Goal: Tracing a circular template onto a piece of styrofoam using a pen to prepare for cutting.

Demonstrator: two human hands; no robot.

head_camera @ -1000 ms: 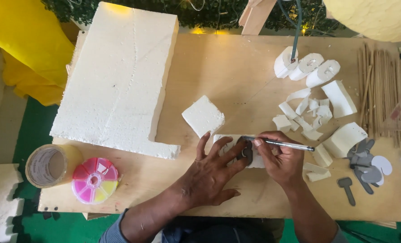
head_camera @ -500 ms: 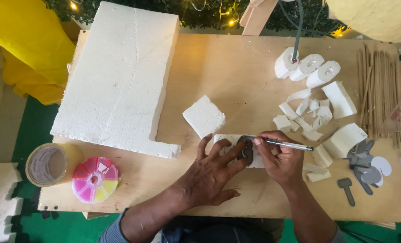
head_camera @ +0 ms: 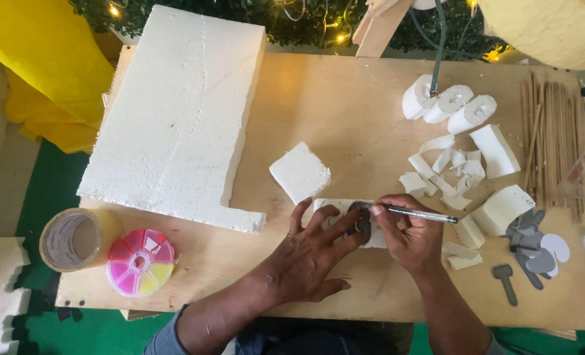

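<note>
My left hand [head_camera: 309, 253] lies flat with fingers spread, pressing a small grey cut-out [head_camera: 362, 225] onto a white foam piece [head_camera: 332, 206] near the table's front edge. My right hand [head_camera: 407, 236] grips a thin pen [head_camera: 416, 213], its tip touching the cut-out's upper edge. The foam piece is mostly hidden under both hands. A square foam block [head_camera: 299, 171] sits just behind my left hand.
A big L-shaped foam slab [head_camera: 177, 118] fills the left of the wooden table [head_camera: 345, 98]. Tape roll [head_camera: 75, 238] and round pink bead box [head_camera: 140, 261] sit front left. Foam scraps [head_camera: 453, 164], wooden sticks [head_camera: 555, 138] and grey cut-outs [head_camera: 535, 246] lie at right.
</note>
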